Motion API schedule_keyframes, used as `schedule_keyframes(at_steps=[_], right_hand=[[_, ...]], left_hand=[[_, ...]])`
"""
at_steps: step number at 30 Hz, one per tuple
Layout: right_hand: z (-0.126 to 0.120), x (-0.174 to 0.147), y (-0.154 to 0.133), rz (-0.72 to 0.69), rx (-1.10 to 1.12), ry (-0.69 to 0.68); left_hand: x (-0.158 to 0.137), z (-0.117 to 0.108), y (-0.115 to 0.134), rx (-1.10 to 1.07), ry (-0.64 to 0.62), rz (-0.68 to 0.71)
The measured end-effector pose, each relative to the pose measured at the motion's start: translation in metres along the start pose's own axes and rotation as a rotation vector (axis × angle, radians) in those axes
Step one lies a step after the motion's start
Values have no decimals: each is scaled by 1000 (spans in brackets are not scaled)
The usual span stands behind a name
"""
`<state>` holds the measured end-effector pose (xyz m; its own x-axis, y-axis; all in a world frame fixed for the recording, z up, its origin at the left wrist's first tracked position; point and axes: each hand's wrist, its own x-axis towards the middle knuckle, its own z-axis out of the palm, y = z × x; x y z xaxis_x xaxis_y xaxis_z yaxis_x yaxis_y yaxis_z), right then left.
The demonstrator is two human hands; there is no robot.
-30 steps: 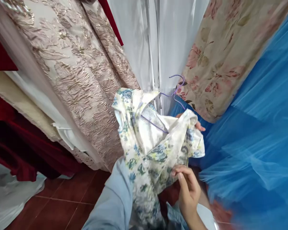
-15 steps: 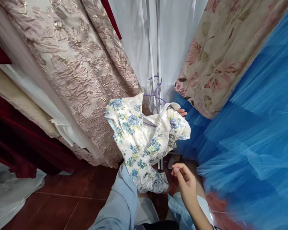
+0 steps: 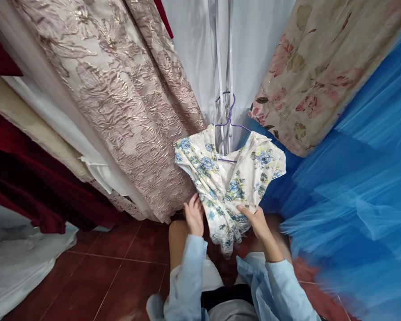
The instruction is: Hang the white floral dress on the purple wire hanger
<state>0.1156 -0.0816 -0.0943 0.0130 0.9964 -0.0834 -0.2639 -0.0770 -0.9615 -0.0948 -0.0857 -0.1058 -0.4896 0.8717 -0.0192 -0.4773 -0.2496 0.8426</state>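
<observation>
A white blouse with blue and green flowers [image 3: 232, 187] hangs front outward on a purple wire hanger [image 3: 230, 117]. Its V-neck and both short sleeves show, and the lower hem is gathered. At the blouse's left edge is my left hand [image 3: 194, 216], fingers apart and tips close to the fabric; whether they touch it I cannot make out. My right hand [image 3: 259, 223] holds the blouse's lower right side, thumb on the front and the other fingers hidden behind the cloth.
Pink-gold brocade fabric [image 3: 137, 111] hangs on the left, with dark red and cream garments beyond it. Behind the hanger hangs white cloth with long straps [image 3: 222, 53]. Beige floral fabric [image 3: 307, 84] and blue tulle [image 3: 361, 191] fill the right. Red floor tiles [image 3: 120, 267] lie below.
My left hand has come out from behind the blouse's right shoulder to its left edge. My right hand has moved up onto its right side. The blouse now hangs squarer to me.
</observation>
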Motion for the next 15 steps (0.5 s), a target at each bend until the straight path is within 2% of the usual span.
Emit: schedule_keyframes(at_steps=[2, 3, 5, 8, 12, 15], right_hand=[[-6, -6, 3, 26, -21, -32], [-9, -9, 4, 42, -31, -51], [-12, -14, 2, 74, -51, -97], [-16, -19, -7, 114, -44, -159], [-26, -25, -20, 203, 18, -159], [-31, -28, -24, 237, 59, -114]], left_hand=[[-15, -3, -7, 195, 135, 191], [-22, 0, -12, 333, 141, 292], [-34, 10, -21, 584, 9, 407], [-39, 34, -34, 709, -230, 365], [-39, 54, -41, 628, -495, 222], [-48, 60, -42, 471, -499, 82]])
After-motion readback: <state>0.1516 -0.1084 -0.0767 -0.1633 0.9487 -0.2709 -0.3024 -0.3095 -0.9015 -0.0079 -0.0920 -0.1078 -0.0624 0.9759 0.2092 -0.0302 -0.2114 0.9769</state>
